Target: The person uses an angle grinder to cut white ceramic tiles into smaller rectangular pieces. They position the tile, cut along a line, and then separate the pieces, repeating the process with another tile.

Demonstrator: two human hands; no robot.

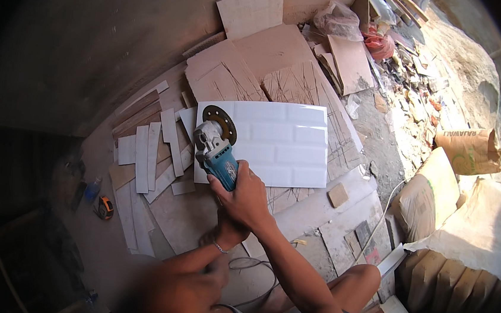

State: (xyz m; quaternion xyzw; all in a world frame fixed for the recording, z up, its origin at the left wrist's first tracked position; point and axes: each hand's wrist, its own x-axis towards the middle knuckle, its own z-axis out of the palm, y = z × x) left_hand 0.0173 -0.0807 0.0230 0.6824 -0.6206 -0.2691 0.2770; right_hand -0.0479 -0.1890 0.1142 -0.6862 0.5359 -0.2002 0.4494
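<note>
My right hand is wrapped round the teal body of an angle grinder. The grinder's dark, holed disc is over the upper left part of a white tile; whether it touches cannot be told. That tile has a glossy raised brick pattern and lies flat. Just below and behind the right hand is my left hand, close to the grinder's rear end. Its fingers are hidden under the right hand and wrist.
Cut tile strips lie left of the tile, and a tape measure beyond them. Scratched boards are underneath. A cable loops near my legs. Paper sacks and rubble stand right; a wall rises behind.
</note>
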